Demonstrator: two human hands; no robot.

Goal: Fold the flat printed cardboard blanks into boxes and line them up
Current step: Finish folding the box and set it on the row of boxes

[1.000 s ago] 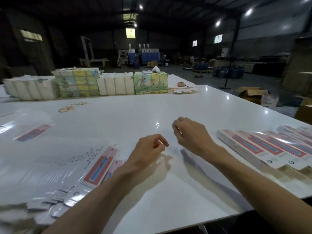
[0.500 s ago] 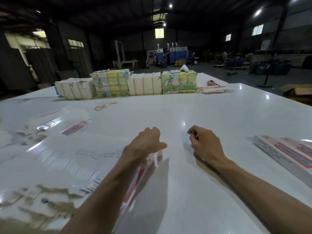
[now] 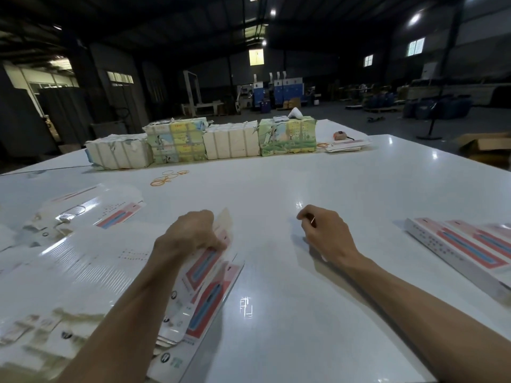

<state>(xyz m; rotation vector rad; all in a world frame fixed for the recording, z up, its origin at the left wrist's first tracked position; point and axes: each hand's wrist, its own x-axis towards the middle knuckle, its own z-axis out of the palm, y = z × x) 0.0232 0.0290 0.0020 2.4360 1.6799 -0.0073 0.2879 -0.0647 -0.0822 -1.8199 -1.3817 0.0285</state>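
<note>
A spread stack of flat printed blanks (image 3: 83,272), white with red and blue panels, covers the near left of the white table (image 3: 276,189). My left hand (image 3: 190,230) grips the top blank (image 3: 210,272) at its far end and lifts that end off the stack. My right hand (image 3: 323,230) rests on the bare table to the right, fingers curled, nothing in it. Folded boxes (image 3: 464,244) with the same print lie side by side at the right edge.
Wrapped paper bundles (image 3: 204,139) form a row across the far side of the table. Rubber bands (image 3: 168,176) lie in front of them. A tape measure (image 3: 338,135) and a thin stack of blanks (image 3: 345,146) sit at the far right. More loose blanks (image 3: 91,205) lie far left.
My view swung left, so the folded boxes slid toward the right edge. My left hand reached onto the stack and took hold of the top blank; my right hand stayed curled on the table.
</note>
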